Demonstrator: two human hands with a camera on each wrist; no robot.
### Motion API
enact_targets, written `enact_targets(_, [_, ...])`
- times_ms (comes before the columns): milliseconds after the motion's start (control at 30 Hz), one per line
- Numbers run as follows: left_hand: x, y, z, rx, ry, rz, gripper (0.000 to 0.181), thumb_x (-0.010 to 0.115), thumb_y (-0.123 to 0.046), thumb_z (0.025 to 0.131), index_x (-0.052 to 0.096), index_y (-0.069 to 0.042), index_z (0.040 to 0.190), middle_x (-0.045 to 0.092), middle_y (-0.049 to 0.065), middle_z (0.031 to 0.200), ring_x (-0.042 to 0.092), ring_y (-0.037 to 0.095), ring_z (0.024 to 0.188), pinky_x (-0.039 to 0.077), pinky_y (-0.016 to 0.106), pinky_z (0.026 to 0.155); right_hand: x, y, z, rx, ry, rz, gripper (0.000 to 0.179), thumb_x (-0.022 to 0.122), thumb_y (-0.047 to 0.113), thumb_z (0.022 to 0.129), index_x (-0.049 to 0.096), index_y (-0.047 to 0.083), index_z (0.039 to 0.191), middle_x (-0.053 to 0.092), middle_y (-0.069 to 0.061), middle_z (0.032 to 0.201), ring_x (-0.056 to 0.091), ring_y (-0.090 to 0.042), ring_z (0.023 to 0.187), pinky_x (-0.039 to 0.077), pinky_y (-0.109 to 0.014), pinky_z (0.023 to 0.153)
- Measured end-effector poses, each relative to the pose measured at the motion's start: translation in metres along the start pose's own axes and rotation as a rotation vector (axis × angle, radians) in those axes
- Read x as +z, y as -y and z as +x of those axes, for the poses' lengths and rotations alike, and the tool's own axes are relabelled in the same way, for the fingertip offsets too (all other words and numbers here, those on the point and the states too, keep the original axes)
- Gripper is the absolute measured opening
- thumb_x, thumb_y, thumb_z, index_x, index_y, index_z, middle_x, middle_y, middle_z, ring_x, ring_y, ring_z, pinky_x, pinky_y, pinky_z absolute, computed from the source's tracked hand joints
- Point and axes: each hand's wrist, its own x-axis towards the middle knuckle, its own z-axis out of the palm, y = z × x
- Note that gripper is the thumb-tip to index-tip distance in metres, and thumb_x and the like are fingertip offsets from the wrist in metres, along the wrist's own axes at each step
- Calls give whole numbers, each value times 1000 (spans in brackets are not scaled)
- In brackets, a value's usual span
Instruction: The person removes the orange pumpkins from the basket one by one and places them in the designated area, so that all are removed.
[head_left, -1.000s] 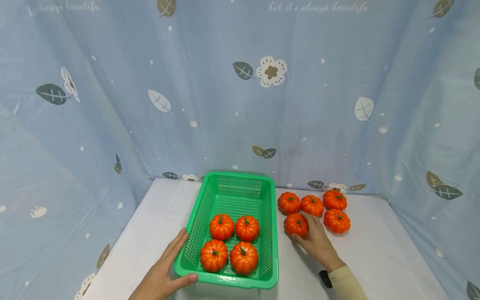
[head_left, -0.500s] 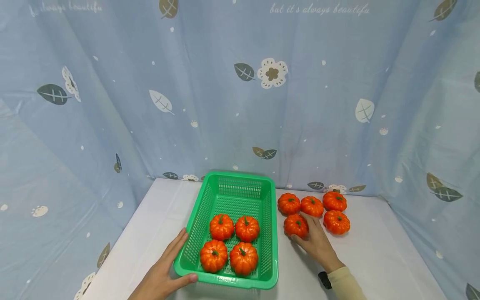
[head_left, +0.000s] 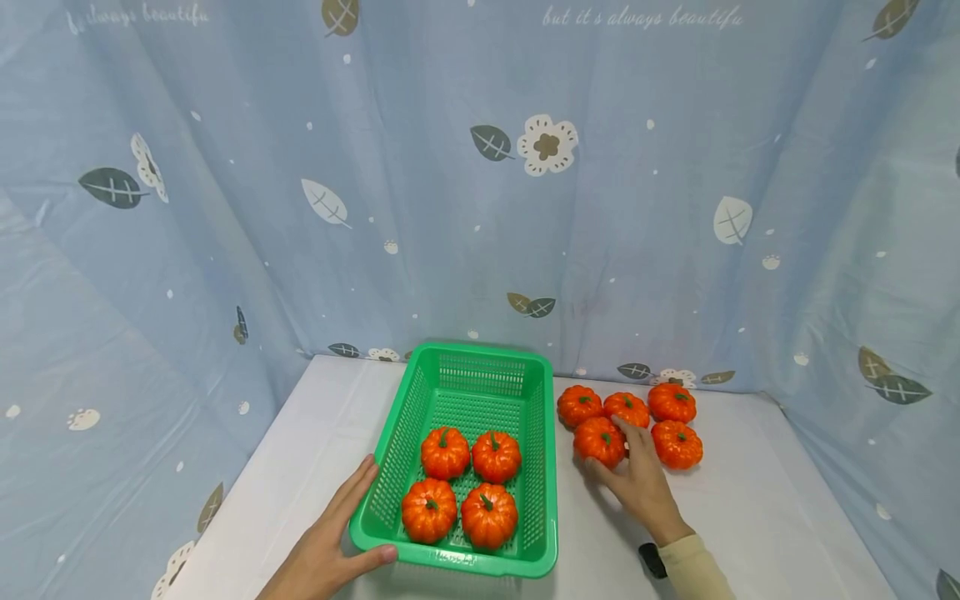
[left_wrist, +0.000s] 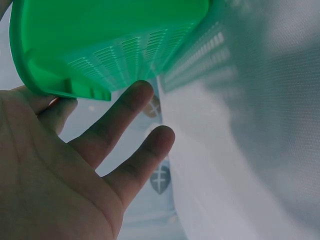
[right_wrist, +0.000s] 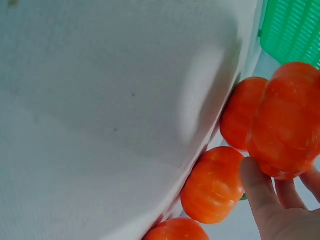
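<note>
Gripping pumpkin (head_left: 599, 440), right hand (head_left: 641, 483)

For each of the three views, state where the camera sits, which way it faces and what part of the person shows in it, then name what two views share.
Head: worn high, looking forward and down at the table; both forearms show, left hand at the green basket, right hand gripping a pumpkin.
Left wrist: low beside the palm, looking up along the fingers at the basket's underside.
Right wrist: under the hand, facing the pumpkins; fingertips hold one.
Shared: the held pumpkin appears in head and right wrist views; the basket in all three.
</note>
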Motion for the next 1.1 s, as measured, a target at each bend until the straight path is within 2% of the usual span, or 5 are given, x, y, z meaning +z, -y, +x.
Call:
enact_targets(167, [-1,-1,0,-8,4,0,103,82,-54,81,21,-39,162,15,-18,167,13,-9,143,41,69,101,-3,1,0,-11,-62,2,84,85,37,84,43,6,150,39,-25,139,46,-45,126,42,-67,102])
enact_targets(367, [-2,-2,0,-33,21,-9,102,81,-55,81,20,-40,162,14,-18,168,18,4,147,40,68,103,-6,2,0,-11,-98,4,82,85,40,84,46,7,148,38,-27,142,41,-48,131,47,-64,96])
enact_targets(633, [-2,-3,1,-41,29,-18,102,81,-55,82,19,-41,162,13,-19,167,18,8,149,39,69,104,-9,4,0,-1,-117,12,81,85,42,83,48,8,147,37,-25,142,50,-40,118,50,-61,93])
enact_targets(900, [-1,-2,1,-14,19,-15,101,81,-53,82,21,-39,162,15,-16,168,16,0,147,40,70,101,-13,12,9,-114,-171,18,81,86,39,82,49,8,147,45,-14,141,51,-29,117,50,-52,90])
enact_targets(1100, [-2,-2,0,-25,26,-16,101,81,-54,82,20,-40,162,14,-17,168,17,4,148,39,70,103,-14,24,16,-152,-160,42,81,87,41,81,50,10,146,47,-11,144,48,-32,126,45,-61,100])
